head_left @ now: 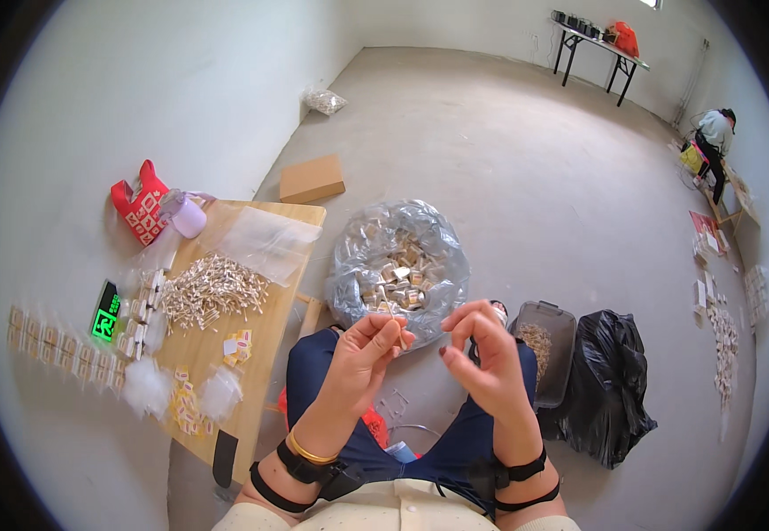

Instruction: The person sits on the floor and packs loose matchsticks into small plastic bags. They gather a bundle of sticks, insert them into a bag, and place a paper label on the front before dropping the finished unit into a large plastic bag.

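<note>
My left hand (367, 354) is raised over my lap, thumb and fingers pinched on a thin pale stick (388, 308) that pokes up from the fingertips. To its right my right hand (490, 358) hovers with bent fingers, thumb and fingertips apart, and nothing visible in them. Beyond both hands a large clear plastic bag (349, 281) stands open on the floor, holding many small white-and-tan packs (406, 274). On the wooden table (300, 217) at left lies a heap of short white-tipped sticks (216, 288).
The table also bears yellow-and-white cards (188, 403), a lilac bottle (188, 217) and a row of small boxes (141, 310). At right are a grey bin (557, 314) and a black bag (606, 389). A carton (312, 179) lies by the wall; another person (714, 137) sits far right.
</note>
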A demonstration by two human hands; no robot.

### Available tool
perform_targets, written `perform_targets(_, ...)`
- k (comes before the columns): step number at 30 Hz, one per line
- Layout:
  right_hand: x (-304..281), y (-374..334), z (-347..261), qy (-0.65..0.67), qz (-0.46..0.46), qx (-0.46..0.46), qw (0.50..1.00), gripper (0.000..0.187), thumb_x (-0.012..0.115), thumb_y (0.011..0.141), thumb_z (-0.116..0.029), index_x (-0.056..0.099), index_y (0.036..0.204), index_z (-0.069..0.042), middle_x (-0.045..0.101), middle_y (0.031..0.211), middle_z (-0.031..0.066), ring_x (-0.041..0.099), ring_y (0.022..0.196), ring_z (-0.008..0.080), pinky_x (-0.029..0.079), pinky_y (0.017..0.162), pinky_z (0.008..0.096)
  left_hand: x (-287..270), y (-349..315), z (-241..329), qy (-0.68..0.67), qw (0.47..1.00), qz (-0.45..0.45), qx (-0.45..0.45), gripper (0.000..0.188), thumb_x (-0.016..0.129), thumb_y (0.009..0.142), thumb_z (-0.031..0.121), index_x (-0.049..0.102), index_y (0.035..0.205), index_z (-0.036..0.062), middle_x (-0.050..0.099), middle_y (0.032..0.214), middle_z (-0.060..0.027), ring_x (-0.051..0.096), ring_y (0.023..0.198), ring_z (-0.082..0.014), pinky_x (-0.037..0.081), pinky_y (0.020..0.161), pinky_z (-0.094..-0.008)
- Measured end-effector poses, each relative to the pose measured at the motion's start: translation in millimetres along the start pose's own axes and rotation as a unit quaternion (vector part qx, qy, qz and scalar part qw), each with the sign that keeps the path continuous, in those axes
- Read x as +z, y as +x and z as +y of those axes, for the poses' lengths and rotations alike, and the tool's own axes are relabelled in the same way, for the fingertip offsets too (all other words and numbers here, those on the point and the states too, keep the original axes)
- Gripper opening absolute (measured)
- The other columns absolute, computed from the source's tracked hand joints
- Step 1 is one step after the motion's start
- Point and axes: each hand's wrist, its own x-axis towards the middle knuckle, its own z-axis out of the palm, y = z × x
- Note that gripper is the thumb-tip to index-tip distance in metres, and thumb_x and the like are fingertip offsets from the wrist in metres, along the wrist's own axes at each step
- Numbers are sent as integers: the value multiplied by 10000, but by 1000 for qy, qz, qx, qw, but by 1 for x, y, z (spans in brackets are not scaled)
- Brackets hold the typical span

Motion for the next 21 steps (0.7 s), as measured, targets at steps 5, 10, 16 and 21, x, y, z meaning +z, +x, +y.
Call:
perform_targets(5, 15, -3, -14, -33, -30, -39, 998, 171, 700, 706, -47, 573, 819, -44, 515, 1036, 108, 507, 1054, 243, 396, 919, 328, -1, -4, -2, -6, 1000, -11, 10, 155, 636, 914, 145, 651, 1007, 22, 673, 884, -52, 603, 810, -99, 451, 755, -213)
perform_targets(10, 4, -5, 2, -14, 33, -30, 999, 222, 705, 703, -23, 592, 894, -35, 527, 945, 87, 536, 987, 221, 415, 861, 301, 5, -11, 1, 36, 999, -25, 5, 172, 621, 923, 144, 652, 1026, 10, 671, 910, -52, 610, 853, -108, 445, 771, -228)
perform_targets(16, 24, 7, -14, -27, 52, -59, 997, 165, 691, 757, -15, 622, 907, -12, 568, 893, 83, 568, 893, 202, 429, 779, 269, 7, -15, 0, 51, 998, -29, 14, 186, 609, 932, 157, 659, 1029, 6, 673, 928, -52, 603, 861, -108, 446, 811, -243)
perform_targets(21, 31, 7, 12, -19, 73, 14, 997, 44, 651, 838, -28, 636, 862, 5, 594, 797, 59, 577, 789, 160, 439, 728, 256, -6, -19, 3, 119, 993, -17, 20, 177, 609, 933, 155, 658, 1013, 5, 680, 931, -58, 600, 854, -106, 455, 829, -251)
